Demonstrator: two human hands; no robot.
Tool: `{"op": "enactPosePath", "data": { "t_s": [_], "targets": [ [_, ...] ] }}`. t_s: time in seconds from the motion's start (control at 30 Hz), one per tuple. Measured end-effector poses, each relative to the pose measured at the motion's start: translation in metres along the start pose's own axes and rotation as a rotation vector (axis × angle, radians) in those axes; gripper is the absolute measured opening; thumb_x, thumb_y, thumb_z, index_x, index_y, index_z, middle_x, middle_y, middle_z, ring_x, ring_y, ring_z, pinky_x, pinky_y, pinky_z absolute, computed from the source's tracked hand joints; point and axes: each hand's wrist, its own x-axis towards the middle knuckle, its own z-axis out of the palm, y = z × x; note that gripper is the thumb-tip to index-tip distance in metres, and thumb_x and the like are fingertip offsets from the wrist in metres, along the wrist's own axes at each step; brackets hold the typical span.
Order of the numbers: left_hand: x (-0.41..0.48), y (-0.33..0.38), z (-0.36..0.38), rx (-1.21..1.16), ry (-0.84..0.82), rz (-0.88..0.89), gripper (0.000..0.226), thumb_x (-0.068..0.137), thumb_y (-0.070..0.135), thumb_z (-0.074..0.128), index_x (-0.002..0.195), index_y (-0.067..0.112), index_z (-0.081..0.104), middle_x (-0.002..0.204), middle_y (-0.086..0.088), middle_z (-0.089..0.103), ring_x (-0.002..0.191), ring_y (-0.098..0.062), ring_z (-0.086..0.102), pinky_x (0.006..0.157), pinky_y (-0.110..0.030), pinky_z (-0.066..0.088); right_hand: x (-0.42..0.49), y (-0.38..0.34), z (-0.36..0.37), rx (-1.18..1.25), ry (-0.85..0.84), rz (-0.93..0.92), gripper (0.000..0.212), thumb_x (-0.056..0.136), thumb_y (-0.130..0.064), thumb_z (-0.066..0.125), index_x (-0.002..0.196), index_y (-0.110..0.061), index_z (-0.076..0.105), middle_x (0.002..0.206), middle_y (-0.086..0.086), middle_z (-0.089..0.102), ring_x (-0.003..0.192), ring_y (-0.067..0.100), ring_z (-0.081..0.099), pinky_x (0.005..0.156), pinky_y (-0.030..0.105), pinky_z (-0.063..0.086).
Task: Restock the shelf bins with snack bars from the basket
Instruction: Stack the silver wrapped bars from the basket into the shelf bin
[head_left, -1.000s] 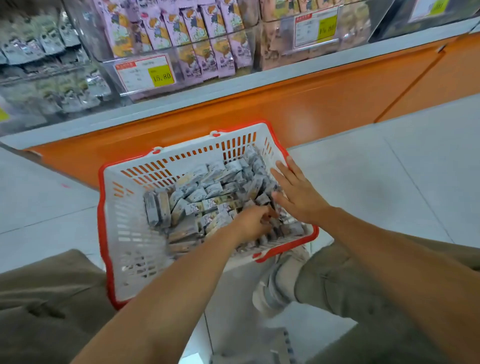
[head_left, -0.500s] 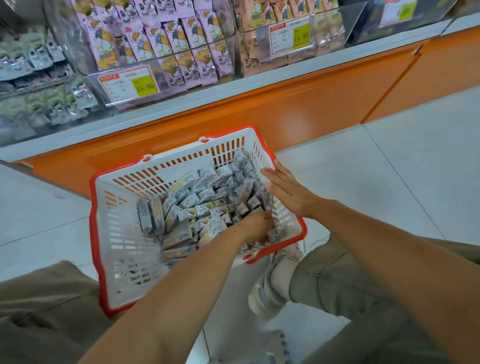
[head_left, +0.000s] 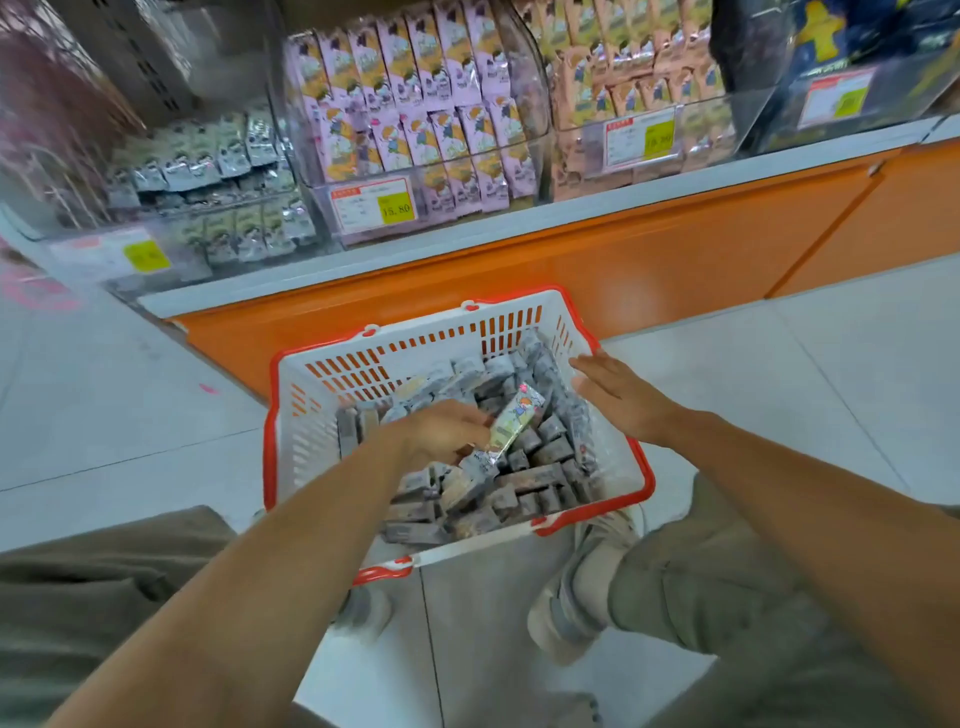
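Here, the left hand (head_left: 441, 434) curls round a few slim foil-wrapped snack bars (head_left: 511, 423), held just above the heap; the topmost is pale with a cartoon print. The right hand (head_left: 621, 397) lies flat, fingers straight, over the two o'clock side of the white slotted plastic basket (head_left: 311, 447) with its red rim. More grey wrapped bars (head_left: 540, 480) fill the basket from centre to four o'clock. At twelve o'clock, beyond an orange base panel (head_left: 623, 249), stand clear plastic shelf bins (head_left: 537, 130) of pink and peach packets.
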Motion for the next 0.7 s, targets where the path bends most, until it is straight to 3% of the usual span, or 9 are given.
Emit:
{"op": "enactPosePath", "data": {
  "t_s": [0.13,0.27,0.33,0.5,0.57,0.63,0.7],
  "targets": [
    [-0.042,-0.003,-0.036,-0.248,0.200,0.092,0.024,0.091,0.009,0.056,0.115,0.009,0.061,0.094,-0.010,0.049,0.079,-0.019,0.043,0.067,-0.027,0.036,-0.003,-0.043,-0.013,-0.012,0.123,-0.080,0.049,0.105,-0.037,0.030,0.150,-0.019,0.033,0.156,0.002,0.031,0.144,0.021,0.027,0.117,0.033,0.018],
    [-0.083,-0.001,-0.066,-0.582,0.374,0.270,0.011,0.093,0.008,0.057,0.103,0.007,0.060,0.101,-0.011,0.056,0.087,-0.020,0.054,0.065,-0.028,0.052,0.000,-0.113,-0.026,-0.040,0.199,-0.307,0.043,0.104,-0.033,0.035,0.144,-0.019,0.043,0.144,0.004,0.046,0.132,0.020,0.043,0.103,0.026,0.032],
    [-0.102,0.002,-0.083,-0.645,0.483,0.346,0.007,0.093,0.010,0.058,0.097,0.006,0.062,0.097,-0.012,0.061,0.085,-0.023,0.059,0.068,-0.033,0.053,0.007,-0.156,-0.033,-0.097,0.254,-0.448,0.041,0.104,-0.031,0.037,0.142,-0.019,0.045,0.141,0.003,0.049,0.130,0.019,0.044,0.098,0.022,0.032],
    [-0.147,0.015,-0.135,-0.603,0.767,0.427,0.008,0.088,0.015,0.066,0.083,0.010,0.063,0.085,-0.009,0.064,0.084,-0.026,0.061,0.083,-0.042,0.050,0.026,-0.254,-0.049,-0.205,0.397,-0.666,0.038,0.104,-0.024,0.039,0.140,-0.014,0.047,0.138,0.006,0.051,0.128,0.023,0.044,0.103,0.037,0.034],
    [-0.157,0.022,-0.158,-0.550,0.864,0.425,0.016,0.083,0.022,0.070,0.081,0.008,0.063,0.081,-0.011,0.061,0.078,-0.023,0.058,0.081,-0.040,0.051,0.039,-0.278,-0.054,-0.223,0.452,-0.683,0.040,0.102,-0.024,0.039,0.140,-0.013,0.045,0.140,0.008,0.048,0.130,0.025,0.042,0.104,0.039,0.034],
    [-0.163,0.030,-0.180,-0.523,0.973,0.399,0.026,0.078,0.027,0.075,0.084,0.004,0.066,0.079,-0.009,0.063,0.072,-0.021,0.059,0.076,-0.028,0.054,0.056,-0.293,-0.060,-0.255,0.473,-0.644,0.044,0.102,-0.026,0.038,0.145,-0.014,0.038,0.149,0.007,0.040,0.137,0.024,0.035,0.111,0.041,0.030],
    [-0.165,0.040,-0.200,-0.469,1.021,0.371,0.021,0.082,0.023,0.074,0.073,0.007,0.064,0.071,-0.010,0.059,0.065,-0.022,0.053,0.068,-0.025,0.049,0.074,-0.300,-0.065,-0.289,0.447,-0.591,0.051,0.103,-0.028,0.037,0.151,-0.016,0.027,0.158,0.005,0.027,0.145,0.022,0.023,0.118,0.040,0.022]
  ]
}}
